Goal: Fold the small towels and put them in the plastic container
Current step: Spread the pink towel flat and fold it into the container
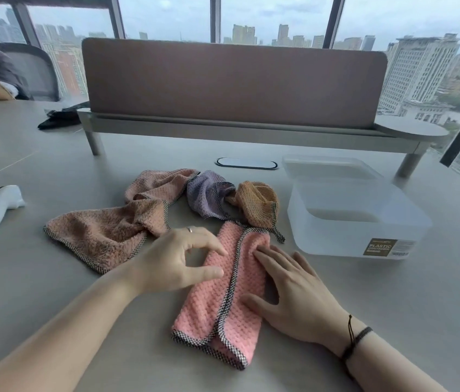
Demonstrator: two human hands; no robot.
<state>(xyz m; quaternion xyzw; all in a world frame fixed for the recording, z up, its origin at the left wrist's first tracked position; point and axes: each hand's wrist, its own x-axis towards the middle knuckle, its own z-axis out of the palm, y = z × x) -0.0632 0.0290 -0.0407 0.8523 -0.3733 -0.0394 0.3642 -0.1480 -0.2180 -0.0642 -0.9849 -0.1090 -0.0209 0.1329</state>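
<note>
— Item one?
— Pink towel (217, 304), waffle weave, checked trim, folded lengthwise, lay on the desk (53, 278). Left hand (172, 261) and right hand (293, 292) pressed it, fingers straight.
— Beyond?
— Three crumpled towels; clear plastic container (356, 222) stood right, open.

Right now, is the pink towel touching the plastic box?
Apart. The head view shows bare table between the pink towel and the plastic box; only the right hand and the left hand rest on the towel.
</note>
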